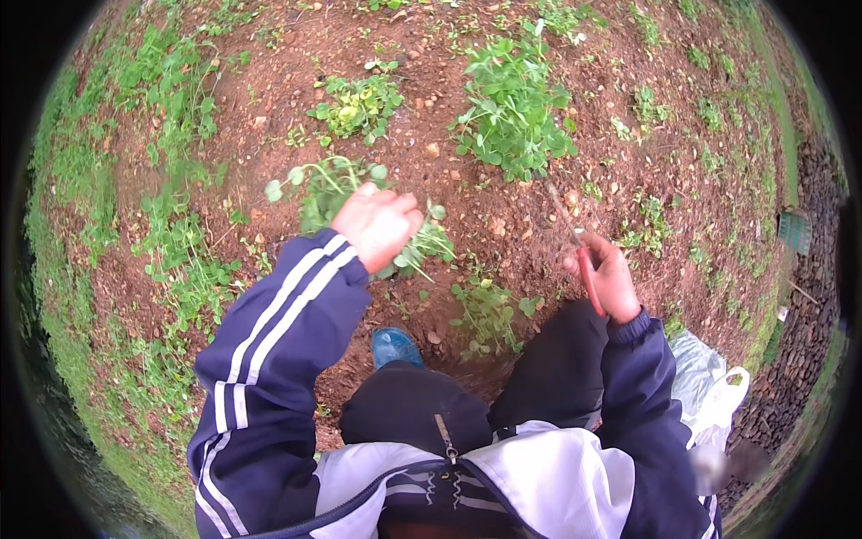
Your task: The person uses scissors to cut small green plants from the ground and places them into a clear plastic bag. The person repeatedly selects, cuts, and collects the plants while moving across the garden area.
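Observation:
My left hand (378, 226) is closed around a bunch of green leafy stems (424, 246), held above the soil left of the middle. Leaves stick out on both sides of the fist, and it hides part of the stems. My right hand (609, 273) grips the red handle of a narrow-bladed cutting tool (587, 269). The blade points up and away, its far end close to the foot of a dense leafy green plant (515, 108); whether it touches the plant I cannot tell. A smaller, blurred plant (488, 313) grows between my knees.
Reddish, stony soil (465, 209) spreads ahead. A low yellowish-green plant (360, 104) grows farther off, with a green row (185, 256) to the left. My blue boot (396, 347) is planted below the left hand. Plastic bags (714, 404) lie at the right, and a green basket-like object (794, 232) stands beyond.

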The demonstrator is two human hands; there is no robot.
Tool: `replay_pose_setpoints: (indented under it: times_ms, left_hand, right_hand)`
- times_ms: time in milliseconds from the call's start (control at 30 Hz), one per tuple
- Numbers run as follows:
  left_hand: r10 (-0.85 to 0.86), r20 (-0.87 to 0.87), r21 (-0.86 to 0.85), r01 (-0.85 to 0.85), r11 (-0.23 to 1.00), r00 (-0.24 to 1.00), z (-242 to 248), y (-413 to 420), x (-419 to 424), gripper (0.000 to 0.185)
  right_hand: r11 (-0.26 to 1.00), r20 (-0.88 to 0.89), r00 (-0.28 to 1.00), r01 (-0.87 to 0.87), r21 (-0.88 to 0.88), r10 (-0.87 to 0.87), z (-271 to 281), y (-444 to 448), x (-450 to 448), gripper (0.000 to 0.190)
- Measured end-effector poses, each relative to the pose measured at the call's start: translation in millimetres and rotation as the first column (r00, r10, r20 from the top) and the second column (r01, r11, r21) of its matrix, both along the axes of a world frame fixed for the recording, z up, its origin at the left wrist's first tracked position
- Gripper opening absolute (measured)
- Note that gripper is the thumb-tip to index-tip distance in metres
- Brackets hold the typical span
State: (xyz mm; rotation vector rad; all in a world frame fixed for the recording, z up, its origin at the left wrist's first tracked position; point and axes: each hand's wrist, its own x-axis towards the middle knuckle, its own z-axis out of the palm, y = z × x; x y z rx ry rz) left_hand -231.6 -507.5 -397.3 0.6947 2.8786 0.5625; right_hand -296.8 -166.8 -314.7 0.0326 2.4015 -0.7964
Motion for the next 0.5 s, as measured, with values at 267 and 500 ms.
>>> replay_pose_setpoints:
  times_ms: [267, 500]
  left_hand:
    - [-0.25, -0.068, -0.181, 0.234, 0.955, 0.966, -17, 97, -51, 0.014]
    - [-0.225, -0.212, -0.245, 0.172, 0.954, 0.951, -1, 113, -96, 0.075]
  right_hand:
    - [0.956, -0.394, 0.919, 0.089, 0.28, 0.03, -87, 10, -114, 0.04]
    - [0.932, -0.464, 0.81, -0.288, 0.221, 0.36, -108, -45, -138, 0.045]
